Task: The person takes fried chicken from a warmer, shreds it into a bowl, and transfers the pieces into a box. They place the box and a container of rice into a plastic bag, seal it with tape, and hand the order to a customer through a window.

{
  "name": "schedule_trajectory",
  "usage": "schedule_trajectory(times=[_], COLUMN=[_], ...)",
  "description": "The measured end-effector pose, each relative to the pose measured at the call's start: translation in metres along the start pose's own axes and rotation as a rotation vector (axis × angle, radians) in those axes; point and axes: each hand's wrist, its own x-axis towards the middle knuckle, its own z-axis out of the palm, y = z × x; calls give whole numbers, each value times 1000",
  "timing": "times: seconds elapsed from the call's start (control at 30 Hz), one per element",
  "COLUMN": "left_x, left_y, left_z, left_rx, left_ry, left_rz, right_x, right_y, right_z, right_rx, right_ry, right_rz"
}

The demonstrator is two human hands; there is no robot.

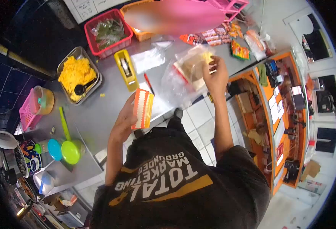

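My left hand [125, 119] is closed around an orange carton [143, 108] with rows of white, tooth-like shapes on its side, held over the counter's front edge. To the right, my right hand [216, 74] has its fingers curled at a clear plastic bag [175, 82]. Something pale yellow shows by those fingertips, too small to name. Inside the bag lie brownish, flat card pieces [194, 68] with a red edge. Between the hands, a red marker [149, 83] rests on the counter beside a yellow tape dispenser [126, 70].
On the steel counter [103, 101], a metal tray [95, 86] of shredded yellow food stands left, near a red basket [126, 45] of bagged leaves. Snack packets [240, 50] lie at the back right. Several containers and a green-handled strainer [70, 152] sit lower left. An orange shelf [267, 103] stands right.
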Motion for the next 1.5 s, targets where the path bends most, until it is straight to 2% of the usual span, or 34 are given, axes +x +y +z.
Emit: schedule_trajectory(times=[0.03,0.07,0.13,0.17,0.23,0.27,0.3,0.37,0.43,0.5,0.53,0.57,0.63,0.7,0.83,0.9,0.93,1.0,1.03,1.07,1.1,1.17,1.2,1.23,1.27,1.3,1.33,1.4,1.47,1.5], left_x=[10,23,52,66,96,109,120,147,174,201,216,229,256,283,312,322,327,335,337,340,342,346,348,350,353,355,358,366,374,375], left_y=[0,-7,-9,-12,-20,-25,-25,-16,-21,-26,-34,-38,-44,-54,-66,-68,-73,-75,-72,-70,-68,-68,-66,-65,-64,-64,-63,-62,-65,-66], left_z=[10,17,39,50,72,82,98,129,147,159,158,159,168,170,175,174,169,169,173,177,183,194,198,201,203,204,203,199,194,195], left_rx=[-5,-4,32,61,76,94,93,114,191,310,397,399,526,625,681,707,766,831,938,1043,1048,1414,1415,1573,1730,1730,1804,1880,1989,1989], left_ry=[33,76,90,106,162,194,213,134,114,-40,-113,-101,-220,-210,-165,-147,-116,-81,-45,-9,-7,62,60,107,156,156,189,219,178,177], left_rz=[8,28,54,62,101,115,116,18,22,41,47,50,-5,-55,-138,-156,-95,-34,43,122,120,341,341,397,453,454,468,481,273,273], right_x=[16,25,40,45,58,67,78,105,128,147,152,156,158,161,171,180,184,194,196,197,198,199,201,203,206,208,210,213,212,213], right_y=[10,17,33,46,67,80,87,101,122,141,152,159,160,164,178,183,188,193,191,186,183,184,185,186,187,186,183,174,175,172], right_z=[3,10,33,37,35,26,12,-20,-45,-56,-59,-61,-59,-59,-65,-69,-72,-78,-81,-86,-88,-83,-81,-76,-71,-67,-66,-65,-56,-54], right_rx=[-90,-79,-432,-417,-316,-279,-268,177,169,166,465,763,802,962,1134,1126,1132,976,984,710,431,449,461,461,605,745,746,1079,1050,1022], right_ry=[45,52,-102,-108,-400,-327,-341,-255,-224,-189,-272,-357,-303,-126,-155,-368,-368,-688,-687,-716,-733,-722,-711,-708,-594,-478,-476,-461,-474,-486], right_rz=[-158,-168,-438,-453,-288,-278,-286,-58,-55,-62,93,256,262,239,344,438,445,201,204,62,-77,-111,-149,-150,-107,-63,-63,-2,-1,-3])
